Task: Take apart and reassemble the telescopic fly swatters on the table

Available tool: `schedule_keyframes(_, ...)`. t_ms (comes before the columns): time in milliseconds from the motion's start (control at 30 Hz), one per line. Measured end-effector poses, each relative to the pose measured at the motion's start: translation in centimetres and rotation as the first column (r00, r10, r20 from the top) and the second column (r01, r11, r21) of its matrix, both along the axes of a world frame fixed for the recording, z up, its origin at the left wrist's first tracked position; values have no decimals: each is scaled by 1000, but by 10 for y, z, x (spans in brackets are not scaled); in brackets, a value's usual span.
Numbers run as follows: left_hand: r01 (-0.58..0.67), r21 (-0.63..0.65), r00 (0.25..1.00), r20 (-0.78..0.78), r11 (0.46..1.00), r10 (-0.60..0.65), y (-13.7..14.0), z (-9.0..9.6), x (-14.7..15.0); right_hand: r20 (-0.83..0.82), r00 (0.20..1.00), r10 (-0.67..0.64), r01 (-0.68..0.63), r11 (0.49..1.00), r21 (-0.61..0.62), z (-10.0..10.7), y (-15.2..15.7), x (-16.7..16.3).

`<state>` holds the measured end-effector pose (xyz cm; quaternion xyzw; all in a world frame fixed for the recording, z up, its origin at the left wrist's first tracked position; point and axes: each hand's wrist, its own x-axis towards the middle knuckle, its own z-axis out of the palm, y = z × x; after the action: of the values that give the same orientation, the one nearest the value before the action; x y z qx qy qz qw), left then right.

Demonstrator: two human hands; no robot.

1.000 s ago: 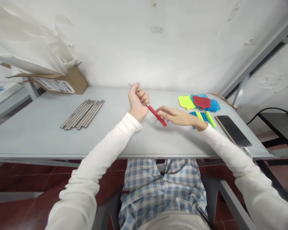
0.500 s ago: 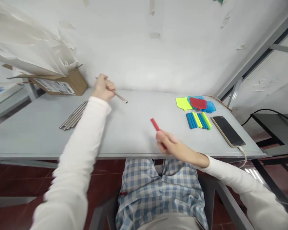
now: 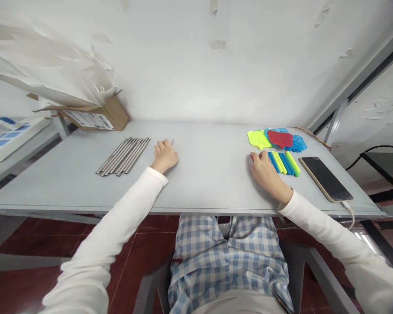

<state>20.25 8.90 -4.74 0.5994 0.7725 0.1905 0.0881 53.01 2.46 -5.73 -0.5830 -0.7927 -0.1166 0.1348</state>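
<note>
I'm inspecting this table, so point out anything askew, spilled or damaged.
Nothing looks spilled. The wall behind the table has patches resembling torn tape, and the cardboard box has splayed flaps. The metal rods have uneven ends, a minor untidiness.

Metal rod (image 3: 172, 141): grey, thin; slanted tip visible, rest hidden by left hand (image 3: 165, 155). Red stick (image 3: 252, 156): one end visible at right hand (image 3: 266, 173), remainder hidden.

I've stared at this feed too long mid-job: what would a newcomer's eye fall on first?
Probably the overlapping yellow, red and blue pieces at the right rear of the table, with the row of blue and yellow tubes just nearer, beside the right hand. Next, likely the metal rods lying side by side on the left, near the left hand.
</note>
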Motion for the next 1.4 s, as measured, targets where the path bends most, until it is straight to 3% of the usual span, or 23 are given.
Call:
schedule_keyframes(167, -22, 46, 991, -128, 999, 28, -9, -12, -12, 102, 992, -72, 68, 997, 41, 2, 5, 15)
schedule_keyframes(333, -37, 157, 983, -172, 987, 64, -10, -10, -26, 120, 988, -102, 96, 994, 49, 3, 7, 23)
schedule_keyframes(433, -69, 201, 975, -196, 977, 109, -14, -6, -36, 118, 992, -48, 41, 997, 64, 6, 4, 16)
schedule_keyframes(533, -81, 219, 960, -244, 972, 135, -19, -4, -39, 65, 991, 114, -117, 992, 42, 8, 3, 1)
schedule_keyframes(600, 6, 217, 953, -296, 976, 60, -22, -1, -31, 33, 968, 248, -248, 969, -20, 9, 6, -13)
schedule_keyframes(667, 219, 158, 932, -327, 963, -158, -22, 1, -13, 28, 937, 348, -344, 934, -97, 9, 13, -29)
schedule_keyframes(700, 349, 112, 899, -321, 931, -298, -21, 2, -1, 31, 925, 380, -373, 919, -126, 9, 18, -37)
schedule_keyframes(767, 579, 36, 791, -269, 815, -550, -19, 3, 26, 29, 908, 418, -409, 899, -158, 7, 27, -49)
schedule_keyframes(833, 688, 56, 715, -222, 723, -663, -14, 1, 51, -9, 895, 446, -441, 880, -176, 4, 35, -55)
schedule_keyframes(933, 729, 134, 685, -146, 671, -714, -6, -7, 74, -128, 874, 469, -485, 856, -178, -1, 42, -54)
schedule_keyframes(1033, 742, 148, 666, -50, 654, -744, -1, -16, 79, -231, 846, 481, -520, 841, -153, -5, 44, -49)
schedule_keyframes(1400, 746, 134, 663, -60, 652, -746, -3, -22, 74, -357, 801, 481, -552, 824, -126, -8, 44, -48)
